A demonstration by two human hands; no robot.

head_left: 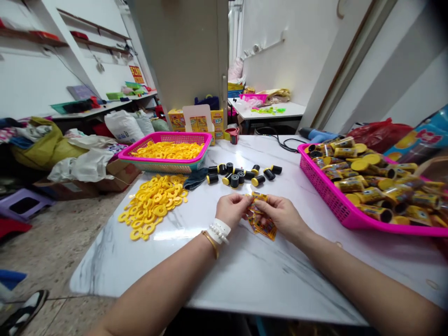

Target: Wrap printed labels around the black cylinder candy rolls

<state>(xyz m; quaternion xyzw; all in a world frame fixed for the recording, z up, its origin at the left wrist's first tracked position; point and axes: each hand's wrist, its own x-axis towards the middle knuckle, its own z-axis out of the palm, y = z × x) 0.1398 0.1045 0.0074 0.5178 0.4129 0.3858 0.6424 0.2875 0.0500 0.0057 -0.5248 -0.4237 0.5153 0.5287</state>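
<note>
Above the marble-patterned table, my left hand and my right hand meet over a small bunch of printed yellow-orange labels. Both hands are closed, the fingers and thumbs pinching the labels at their upper edge. Whether the labels are flat sheets or sleeves I cannot tell. Just beyond my hands lie several short black cylinders with yellow ends, some upright and some on their sides. Left of my left hand spreads a pile of flat yellow rings.
A pink basket of yellow pieces stands at the back left, beside a dark cloth. On the right, a pink basket is heaped with label-wrapped tubes. Behind are yellow boxes, a red tape dispenser and a black cable.
</note>
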